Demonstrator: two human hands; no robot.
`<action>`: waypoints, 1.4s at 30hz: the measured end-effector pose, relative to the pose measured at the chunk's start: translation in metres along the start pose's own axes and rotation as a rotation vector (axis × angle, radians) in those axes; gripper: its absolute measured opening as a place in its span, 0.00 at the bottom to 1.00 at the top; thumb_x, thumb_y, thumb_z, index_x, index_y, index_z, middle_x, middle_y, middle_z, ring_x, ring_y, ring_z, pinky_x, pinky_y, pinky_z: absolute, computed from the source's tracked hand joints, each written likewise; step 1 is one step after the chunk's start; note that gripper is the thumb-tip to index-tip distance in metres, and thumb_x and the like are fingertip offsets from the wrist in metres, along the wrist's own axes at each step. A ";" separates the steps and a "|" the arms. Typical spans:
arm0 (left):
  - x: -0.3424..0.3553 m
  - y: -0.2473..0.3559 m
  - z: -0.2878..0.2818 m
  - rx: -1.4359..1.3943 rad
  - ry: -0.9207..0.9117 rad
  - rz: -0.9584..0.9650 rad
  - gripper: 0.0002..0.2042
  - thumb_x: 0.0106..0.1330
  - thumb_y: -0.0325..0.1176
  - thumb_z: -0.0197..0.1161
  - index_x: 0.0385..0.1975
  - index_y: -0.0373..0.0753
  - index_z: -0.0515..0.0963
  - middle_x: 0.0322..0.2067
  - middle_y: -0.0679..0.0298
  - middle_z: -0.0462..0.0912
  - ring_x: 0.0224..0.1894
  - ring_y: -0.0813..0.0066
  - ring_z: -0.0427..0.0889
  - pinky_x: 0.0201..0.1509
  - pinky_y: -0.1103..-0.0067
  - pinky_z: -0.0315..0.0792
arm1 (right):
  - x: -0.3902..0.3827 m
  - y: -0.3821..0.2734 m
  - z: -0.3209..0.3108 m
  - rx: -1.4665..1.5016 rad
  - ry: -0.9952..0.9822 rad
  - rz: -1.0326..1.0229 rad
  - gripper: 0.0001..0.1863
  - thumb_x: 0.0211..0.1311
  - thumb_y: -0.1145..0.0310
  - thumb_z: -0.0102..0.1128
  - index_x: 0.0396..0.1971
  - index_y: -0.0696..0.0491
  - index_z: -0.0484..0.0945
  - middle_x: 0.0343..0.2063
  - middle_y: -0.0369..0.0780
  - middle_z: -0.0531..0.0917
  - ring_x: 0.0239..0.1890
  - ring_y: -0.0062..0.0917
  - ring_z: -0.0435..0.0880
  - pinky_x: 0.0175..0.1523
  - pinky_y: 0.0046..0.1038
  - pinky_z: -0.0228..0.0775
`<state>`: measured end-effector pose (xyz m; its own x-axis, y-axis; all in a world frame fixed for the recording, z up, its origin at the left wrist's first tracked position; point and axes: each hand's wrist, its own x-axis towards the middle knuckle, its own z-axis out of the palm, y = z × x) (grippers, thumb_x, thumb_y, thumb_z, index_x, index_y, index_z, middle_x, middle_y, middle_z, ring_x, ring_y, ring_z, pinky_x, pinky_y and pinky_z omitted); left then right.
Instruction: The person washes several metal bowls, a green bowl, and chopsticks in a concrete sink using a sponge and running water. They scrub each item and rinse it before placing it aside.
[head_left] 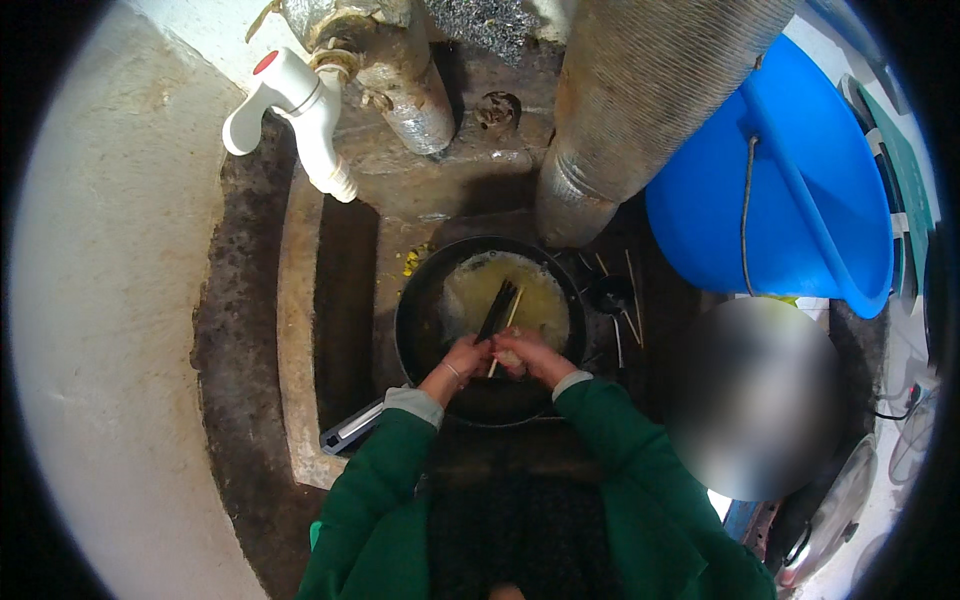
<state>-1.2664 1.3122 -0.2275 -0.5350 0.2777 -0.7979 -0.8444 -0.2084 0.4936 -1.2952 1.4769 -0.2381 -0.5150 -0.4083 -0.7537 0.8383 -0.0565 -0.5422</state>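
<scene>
A dark wok (pixel 408 335) on the stove holds a shallow, yellowish, foamy liquid (pixel 465 290). Over its near half my two hands meet with curled fingers. My left hand (pixel 464 362) is closed at the lower end of a bundle of dark, slim sticks (pixel 494 315), whose tips point away from me over the liquid. Beside them a pale chopstick (pixel 513 308) passes between the hands. My right hand (pixel 532 358) is closed too, with something pale partly showing at its fingers; what it grips is mostly hidden.
A white tap (pixel 300 100) juts out at the upper left. A thick wrapped pipe (pixel 650 100) rises behind the wok, and a blue bucket (pixel 800 180) stands to the right. A black ladle (pixel 610 295) lies beside the wok. A pot lid (pixel 835 510) leans at lower right, near a blurred patch.
</scene>
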 end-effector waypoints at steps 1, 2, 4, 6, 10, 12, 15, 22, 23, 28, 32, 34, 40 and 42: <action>0.003 -0.001 -0.001 0.025 0.019 -0.004 0.07 0.66 0.35 0.49 0.35 0.38 0.68 0.22 0.68 0.70 0.18 0.80 0.65 0.18 0.82 0.59 | 0.004 -0.003 -0.004 -0.067 0.091 -0.095 0.08 0.57 0.69 0.56 0.33 0.55 0.69 0.24 0.37 0.75 0.23 0.24 0.77 0.17 0.25 0.63; 0.005 -0.002 -0.003 0.050 0.037 -0.008 0.07 0.66 0.35 0.49 0.34 0.38 0.68 0.21 0.69 0.68 0.17 0.81 0.63 0.18 0.82 0.58 | 0.010 -0.005 -0.012 -0.134 0.182 -0.190 0.08 0.57 0.70 0.55 0.32 0.55 0.69 0.24 0.37 0.75 0.23 0.24 0.77 0.17 0.25 0.64; 0.022 -0.016 -0.012 0.133 0.095 0.059 0.07 0.66 0.35 0.50 0.34 0.38 0.67 0.20 0.69 0.67 0.17 0.81 0.62 0.17 0.82 0.56 | 0.025 0.002 -0.034 -0.135 0.187 -0.216 0.07 0.56 0.71 0.55 0.32 0.56 0.69 0.24 0.37 0.75 0.23 0.24 0.77 0.19 0.26 0.66; 0.052 -0.046 -0.025 0.249 0.174 0.199 0.08 0.66 0.36 0.50 0.35 0.38 0.67 0.20 0.69 0.68 0.17 0.81 0.63 0.17 0.83 0.57 | 0.049 0.014 -0.063 -0.003 0.013 -0.078 0.07 0.56 0.72 0.55 0.32 0.56 0.69 0.23 0.36 0.75 0.23 0.24 0.77 0.22 0.27 0.69; 0.035 -0.040 0.003 0.037 0.244 0.178 0.09 0.64 0.36 0.52 0.36 0.37 0.67 0.19 0.66 0.70 0.14 0.78 0.66 0.14 0.80 0.59 | 0.011 0.002 -0.003 0.182 0.007 -0.063 0.09 0.55 0.71 0.56 0.34 0.57 0.71 0.23 0.38 0.76 0.26 0.25 0.78 0.27 0.25 0.71; 0.017 -0.025 0.007 0.084 0.206 0.091 0.09 0.64 0.35 0.51 0.35 0.37 0.66 0.19 0.66 0.69 0.13 0.78 0.65 0.13 0.79 0.59 | 0.023 0.011 -0.003 0.083 0.007 -0.044 0.12 0.53 0.69 0.61 0.36 0.56 0.72 0.26 0.40 0.78 0.27 0.23 0.78 0.28 0.24 0.71; 0.003 -0.020 -0.018 0.102 0.179 0.044 0.13 0.66 0.38 0.51 0.41 0.36 0.64 0.21 0.64 0.71 0.15 0.79 0.65 0.14 0.82 0.59 | 0.009 -0.030 -0.002 -0.519 0.187 -0.045 0.14 0.55 0.71 0.56 0.41 0.57 0.70 0.35 0.46 0.77 0.34 0.32 0.79 0.37 0.33 0.71; -0.027 -0.001 -0.035 0.205 0.321 0.140 0.11 0.66 0.39 0.48 0.30 0.36 0.68 0.17 0.65 0.69 0.12 0.79 0.62 0.13 0.81 0.56 | 0.031 0.037 -0.021 -1.670 0.235 -0.896 0.22 0.46 0.72 0.61 0.46 0.53 0.72 0.49 0.51 0.70 0.56 0.38 0.64 0.57 0.38 0.59; -0.026 -0.005 -0.039 0.237 0.315 0.175 0.11 0.66 0.38 0.49 0.34 0.35 0.68 0.17 0.65 0.69 0.13 0.79 0.63 0.13 0.81 0.56 | 0.028 0.036 -0.030 -1.615 0.081 -0.943 0.23 0.47 0.72 0.60 0.47 0.52 0.72 0.49 0.50 0.70 0.55 0.38 0.66 0.57 0.38 0.60; -0.041 -0.008 -0.031 0.161 0.388 0.162 0.21 0.64 0.34 0.52 0.56 0.36 0.60 0.18 0.64 0.70 0.15 0.79 0.64 0.15 0.81 0.56 | 0.019 -0.004 -0.046 -1.204 0.335 -0.315 0.24 0.47 0.77 0.57 0.49 0.52 0.72 0.49 0.47 0.72 0.51 0.36 0.72 0.54 0.34 0.64; -0.042 -0.015 -0.034 0.099 0.308 0.145 0.26 0.63 0.33 0.53 0.60 0.36 0.52 0.19 0.65 0.70 0.16 0.79 0.64 0.16 0.82 0.56 | -0.030 -0.043 -0.010 -0.721 0.137 -0.554 0.27 0.45 0.80 0.56 0.51 0.52 0.70 0.49 0.45 0.73 0.51 0.34 0.72 0.53 0.30 0.64; -0.041 -0.014 -0.019 0.176 0.406 0.191 0.20 0.64 0.34 0.52 0.54 0.36 0.61 0.18 0.66 0.69 0.15 0.80 0.62 0.16 0.83 0.55 | -0.043 -0.037 0.014 -0.922 0.026 -0.897 0.28 0.42 0.81 0.57 0.50 0.52 0.71 0.51 0.44 0.71 0.53 0.36 0.70 0.55 0.33 0.62; -0.090 0.002 0.018 0.103 0.077 -0.002 0.08 0.66 0.37 0.47 0.31 0.40 0.67 0.16 0.70 0.65 0.10 0.83 0.57 0.12 0.85 0.49 | -0.068 -0.045 0.049 -1.580 -0.156 -1.119 0.28 0.34 0.79 0.62 0.43 0.44 0.73 0.40 0.35 0.72 0.45 0.34 0.69 0.50 0.36 0.60; -0.098 0.001 0.017 0.029 0.076 0.002 0.09 0.66 0.38 0.48 0.28 0.41 0.67 0.16 0.71 0.64 0.12 0.84 0.56 0.13 0.86 0.49 | -0.061 -0.050 0.045 -1.622 -0.180 -1.138 0.27 0.34 0.78 0.63 0.41 0.44 0.73 0.38 0.35 0.72 0.45 0.34 0.69 0.50 0.36 0.60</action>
<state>-1.2153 1.3007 -0.1425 -0.5342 0.2048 -0.8202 -0.8441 -0.1814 0.5045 -1.2981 1.4640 -0.1483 -0.4909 -0.8651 0.1033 -0.7741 0.3786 -0.5074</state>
